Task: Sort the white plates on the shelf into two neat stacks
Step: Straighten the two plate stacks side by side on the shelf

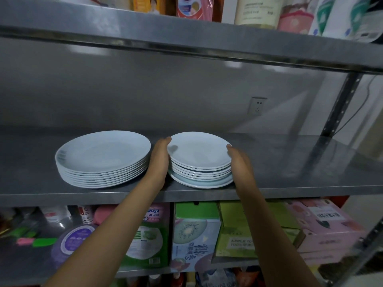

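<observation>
Two stacks of white plates present on steel shelf [290,166], side by side, near front edge. Larger stack [103,158] at left: wide plates, edges roughly aligned, no hand on it. Smaller stack [200,160] at right: narrower plates on top, one or two broader plates at base projecting beyond those above.

Left hand [159,160] placed flat against left side of smaller stack, in gap between both stacks, fingers straight and extended toward rear rim. Right hand [240,162] placed flat against right side of same stack, fingers straight, fingertips at upper rim. Grip state: both palms open and pressed inward, stack bracketed between them; no curling around any plate visible. Thumbs not discernible.

Progress, judged from current layout: sorting by size apparently near completion, no loose plates visible elsewhere on shelf. Remaining: squaring of smaller stack, possible correction of broader base plates, which appear mismatched with plates above. Whether those base plates belong with larger stack: cannot tell.

Risk: lateral pressure on upper plates alone likely to slide them across base plates; even pressure on both sides advised.

Surroundings: wall socket [258,106] behind shelf; boxed goods [194,230] on tier below; packaged items on tier above.
</observation>
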The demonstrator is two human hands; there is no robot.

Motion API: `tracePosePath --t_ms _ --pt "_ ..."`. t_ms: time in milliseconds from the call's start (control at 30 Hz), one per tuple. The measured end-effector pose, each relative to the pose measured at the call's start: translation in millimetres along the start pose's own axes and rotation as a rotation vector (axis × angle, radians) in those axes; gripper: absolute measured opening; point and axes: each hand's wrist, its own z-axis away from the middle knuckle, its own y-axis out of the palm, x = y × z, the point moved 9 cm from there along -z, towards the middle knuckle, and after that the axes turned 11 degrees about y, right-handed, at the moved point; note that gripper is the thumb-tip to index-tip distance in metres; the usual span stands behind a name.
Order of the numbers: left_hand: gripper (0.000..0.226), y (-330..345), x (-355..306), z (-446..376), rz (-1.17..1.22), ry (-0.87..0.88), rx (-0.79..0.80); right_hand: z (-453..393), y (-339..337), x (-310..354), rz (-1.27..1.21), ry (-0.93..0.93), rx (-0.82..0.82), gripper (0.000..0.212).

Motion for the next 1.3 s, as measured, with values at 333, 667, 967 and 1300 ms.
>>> tracePosePath --t_ms 333,667,967,1300 --pt "0.039 10 0 0 -0.177 0.121 0.104 6 -2 -2 -0.271 -0.061 -0.112 0.019" --pt "0.030 0 -3 -8 -0.228 0.092 0.019 1 -12 0 -0.308 -0.084 -0.101 0.030" --pt "0.060 -1 23 -19 -0.053 -0.043 0.011 -21 -6 -11 -0.231 -0.032 -0.053 0.015" --pt "0.040 3 17 -16 0.098 -0.083 0.019 -29 -2 -7 -0.231 -0.011 -0.010 0.026"
